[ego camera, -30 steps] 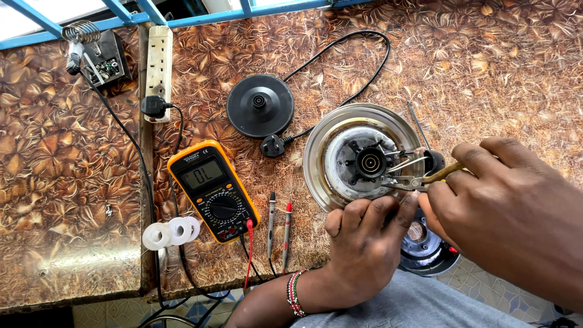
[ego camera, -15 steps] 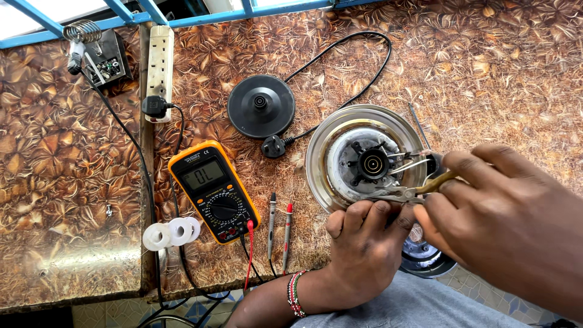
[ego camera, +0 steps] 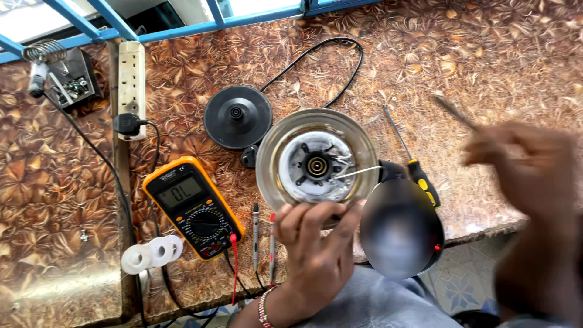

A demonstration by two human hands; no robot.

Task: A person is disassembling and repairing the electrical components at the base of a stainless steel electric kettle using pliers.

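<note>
The upturned electric kettle with its round steel rim and exposed white-and-metal underside (ego camera: 316, 161) is steadied on the bench by the left hand (ego camera: 316, 252), whose fingers (ego camera: 303, 215) are curled over the near edge of the rim in a firm hold. Half a second ago a slim tool was pressed into the kettle's base by the right hand; that hand (ego camera: 528, 176) has now been lifted away, up and to the right, and is seen only as a blur. A thin dark tool (ego camera: 455, 112) appears to be pinched in it, though the grip itself cannot be told for certain. From this it is judged that one bout of work at the contacts has ended. A loose white wire (ego camera: 358, 172) is left sticking out of the base toward the right hand.

Between the hands lies a screwdriver with a black and yellow handle (ego camera: 419, 176). Beyond the left hand rests the black round power base (ego camera: 237, 116) with its cord. To the left of the left hand, two probes (ego camera: 263, 234) and a yellow digital multimeter (ego camera: 193, 206) are laid, with rolls of white tape (ego camera: 152, 254) farther left.
</note>
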